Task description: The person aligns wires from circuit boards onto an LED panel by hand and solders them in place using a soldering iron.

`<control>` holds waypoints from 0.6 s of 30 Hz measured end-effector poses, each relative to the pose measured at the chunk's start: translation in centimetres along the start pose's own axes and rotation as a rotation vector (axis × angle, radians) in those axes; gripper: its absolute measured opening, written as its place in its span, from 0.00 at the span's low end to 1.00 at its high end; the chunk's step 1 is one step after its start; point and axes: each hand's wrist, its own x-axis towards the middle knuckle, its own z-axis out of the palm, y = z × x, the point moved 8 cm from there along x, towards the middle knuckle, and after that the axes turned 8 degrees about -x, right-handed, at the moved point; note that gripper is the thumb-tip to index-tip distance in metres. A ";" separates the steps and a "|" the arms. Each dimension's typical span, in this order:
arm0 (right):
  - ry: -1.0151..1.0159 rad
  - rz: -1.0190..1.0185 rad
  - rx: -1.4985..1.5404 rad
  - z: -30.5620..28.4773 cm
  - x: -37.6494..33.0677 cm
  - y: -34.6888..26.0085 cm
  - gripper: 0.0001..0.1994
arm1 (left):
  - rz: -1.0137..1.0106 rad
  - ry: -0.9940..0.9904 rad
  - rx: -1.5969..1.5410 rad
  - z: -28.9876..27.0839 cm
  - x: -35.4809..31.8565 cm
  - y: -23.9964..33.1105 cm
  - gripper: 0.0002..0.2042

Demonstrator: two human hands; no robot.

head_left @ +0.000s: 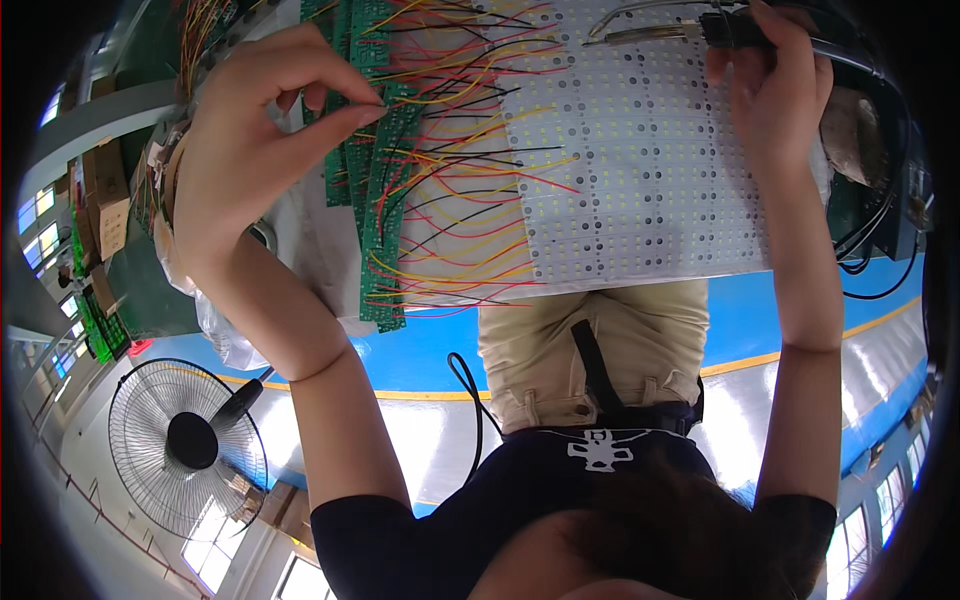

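Observation:
My left hand (pixel 265 130) is closed in a pinch, thumb and forefinger meeting at the wires by the green circuit boards (pixel 385 215). What lies between those fingertips is too small to make out. Red, black and yellow wires (pixel 460 195) run from the boards rightward onto a white sheet of LED boards (pixel 620 190), dotted with small yellowish chips and dark round spots. My right hand (pixel 780 95) grips a soldering iron (pixel 735 28) by its black body. Its metal tip and a thin curved tube point left above the sheet's far part.
Black cables (pixel 895 190) hang at the right, beside a brownish packet (pixel 852 135). More loose wires (pixel 205 40) lie at the far left. Clear plastic film (pixel 228 335) droops over the table's left edge. A standing fan (pixel 190 440) is on the floor at lower left.

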 end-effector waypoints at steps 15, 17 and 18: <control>-0.020 -0.124 -0.123 9.9 -4.7 -5.5 0.14 | -0.081 -0.184 -0.056 2.1 -0.5 -1.7 0.09; -0.006 -0.107 -0.123 9.9 -4.8 -5.4 0.13 | -0.119 -0.217 -0.074 2.5 -0.4 -1.8 0.11; -0.007 -0.105 -0.123 9.7 -4.7 -5.1 0.13 | -0.120 -0.217 -0.075 2.4 -0.4 -1.7 0.11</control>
